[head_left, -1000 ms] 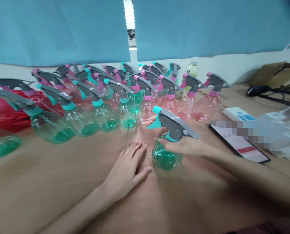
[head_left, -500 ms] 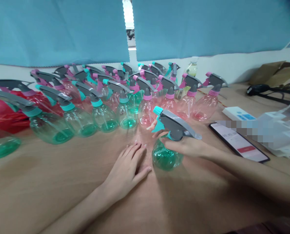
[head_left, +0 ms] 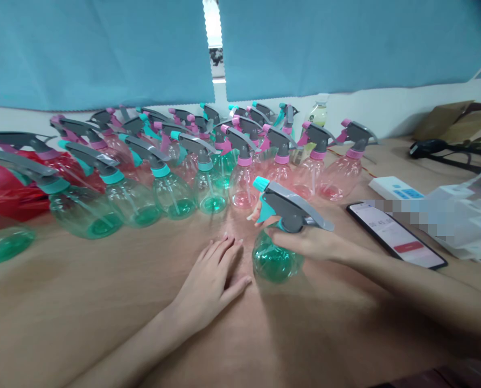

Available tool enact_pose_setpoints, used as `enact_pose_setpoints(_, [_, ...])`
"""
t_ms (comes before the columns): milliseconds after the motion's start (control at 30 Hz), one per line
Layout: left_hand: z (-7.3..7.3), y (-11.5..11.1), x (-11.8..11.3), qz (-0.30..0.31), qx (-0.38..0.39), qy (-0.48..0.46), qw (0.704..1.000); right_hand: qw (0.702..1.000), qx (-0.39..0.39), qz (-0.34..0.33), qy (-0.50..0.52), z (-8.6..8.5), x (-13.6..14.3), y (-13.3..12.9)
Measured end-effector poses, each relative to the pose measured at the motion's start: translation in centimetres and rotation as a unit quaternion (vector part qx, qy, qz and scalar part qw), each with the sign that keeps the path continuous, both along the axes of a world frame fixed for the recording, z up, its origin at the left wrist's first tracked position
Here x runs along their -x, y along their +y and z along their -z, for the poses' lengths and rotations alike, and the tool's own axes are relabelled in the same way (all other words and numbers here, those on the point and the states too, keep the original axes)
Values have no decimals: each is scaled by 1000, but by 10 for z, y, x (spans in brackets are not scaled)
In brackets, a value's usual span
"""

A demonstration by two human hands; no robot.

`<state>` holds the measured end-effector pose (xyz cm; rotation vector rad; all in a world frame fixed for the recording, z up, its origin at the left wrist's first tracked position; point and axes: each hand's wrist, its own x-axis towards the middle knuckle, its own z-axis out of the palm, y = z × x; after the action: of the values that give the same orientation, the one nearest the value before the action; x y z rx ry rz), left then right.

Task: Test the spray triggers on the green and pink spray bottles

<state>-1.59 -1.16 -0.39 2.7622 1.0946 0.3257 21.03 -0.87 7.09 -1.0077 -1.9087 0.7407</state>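
A clear green spray bottle with a grey and turquoise spray head stands upright in front of me. My right hand is wrapped around its neck, and fingertips show in front of the turquoise trigger. The spray head points left and away. My left hand lies flat on the wooden table, fingers stretched out, a little left of the bottle and not touching it. Behind both hands stand rows of similar bottles, among them a green bottle and a pink bottle.
To the right lie a phone with a timer on its screen, a white power strip, white adapters and a black cable. A cardboard box stands at the back right. Red plastic sits at left.
The fingers of my right hand have shifted slightly at the trigger, and the spray head has tipped a touch to the left. My left hand has stayed put.
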Motion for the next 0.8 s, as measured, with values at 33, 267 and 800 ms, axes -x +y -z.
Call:
enact_pose_setpoints(33, [0, 0, 0, 0, 0, 0, 1000, 999, 6, -19, 25, 1, 0, 0])
enact_pose_setpoints(267, [0, -1, -1, 0, -1, 11, 1000, 998, 37, -21, 54, 1, 0, -1])
enact_pose_setpoints(800, [-1, 0, -1, 1, -15, 24, 1000, 999, 28, -2, 40, 1, 0, -1])
